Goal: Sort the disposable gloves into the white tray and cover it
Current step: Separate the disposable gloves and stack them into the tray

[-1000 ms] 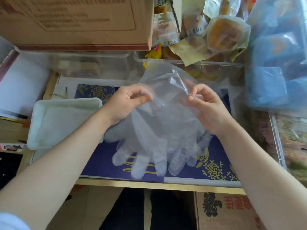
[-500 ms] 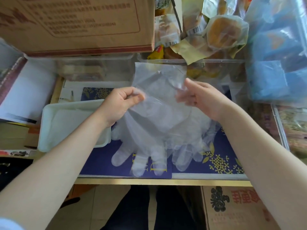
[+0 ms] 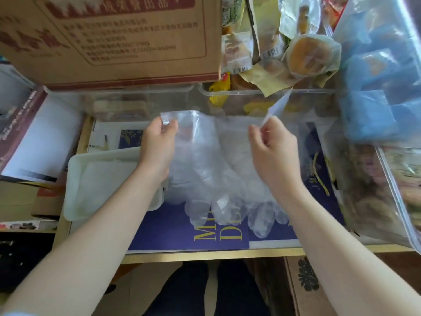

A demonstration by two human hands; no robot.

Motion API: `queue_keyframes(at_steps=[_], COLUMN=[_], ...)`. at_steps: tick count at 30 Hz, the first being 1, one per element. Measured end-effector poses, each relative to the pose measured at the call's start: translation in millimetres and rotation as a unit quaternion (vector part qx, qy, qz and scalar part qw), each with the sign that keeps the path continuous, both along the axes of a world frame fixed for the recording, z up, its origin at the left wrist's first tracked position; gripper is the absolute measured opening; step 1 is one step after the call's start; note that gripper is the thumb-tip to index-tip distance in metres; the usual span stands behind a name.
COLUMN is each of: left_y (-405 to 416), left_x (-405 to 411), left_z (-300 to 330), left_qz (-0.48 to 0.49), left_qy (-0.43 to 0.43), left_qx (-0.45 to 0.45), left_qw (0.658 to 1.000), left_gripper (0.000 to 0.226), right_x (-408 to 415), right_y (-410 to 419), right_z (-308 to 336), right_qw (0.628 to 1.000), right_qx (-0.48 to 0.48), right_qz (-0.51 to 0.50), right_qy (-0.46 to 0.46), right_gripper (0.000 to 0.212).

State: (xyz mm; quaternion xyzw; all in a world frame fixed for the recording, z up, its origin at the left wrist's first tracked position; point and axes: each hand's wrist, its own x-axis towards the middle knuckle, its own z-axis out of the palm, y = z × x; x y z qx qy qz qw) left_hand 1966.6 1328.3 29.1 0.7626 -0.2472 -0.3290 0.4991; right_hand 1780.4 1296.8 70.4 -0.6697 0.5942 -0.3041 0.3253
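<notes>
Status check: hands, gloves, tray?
Left hand and right hand each pinch a cuff of the clear disposable gloves. Glove bundle beside white tray, not in it. Left forearm crosses tray.

Both bare forearms reach forward, hands raised side by side; left hand [image 3: 159,142] pinches with thumb and fingers (knuckles up). Right hand [image 3: 271,142] pinches likewise.
</notes>
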Motion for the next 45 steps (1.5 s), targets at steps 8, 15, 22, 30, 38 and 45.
queue_keyframes(at_steps=[8, 15, 22, 30, 38, 45], left_y=[9.9, 22.9, 33.9, 20.7, 18.1, 8.7], left_x=[-26.4, -16.4, -3.8, 6.6, 20.0, 15.1], left_z=[12.7, 17.8, 18.3, 17.6, 28.7, 33.7], left_qz=[-0.085, -0.12, -0.25, -0.145, -0.368, -0.314], left_qy=[-0.038, 0.044, 0.194, 0.136, 0.129, 0.169], left_qx=[-0.067, -0.119, -0.152, -0.1, -0.18, -0.169], left_qw=[0.993, 0.985, 0.936, 0.975, 0.903, 0.919], left_gripper=[0.02, 0.014, 0.064, 0.023, 0.032, 0.03], right_x=[65.1, 78.5, 80.3, 55.6, 9.8, -4.3], right_y=[35.5, 35.6, 32.1, 22.7, -28.5, -38.0], right_z=[-4.4, -3.8, 2.8, 0.8, -12.8, -18.2], right_qw=[0.981, 0.977, 0.968, 0.955, 0.957, 0.848], right_qx=[0.098, 0.145, 0.217, 0.206, 0.209, 0.338], right_qz=[0.114, 0.139, 0.12, 0.147, 0.146, 0.252], right_qy=[0.12, 0.076, -0.038, -0.157, -0.137, -0.322], right_gripper=[0.04, 0.046, 0.043, 0.014, 0.1, 0.029])
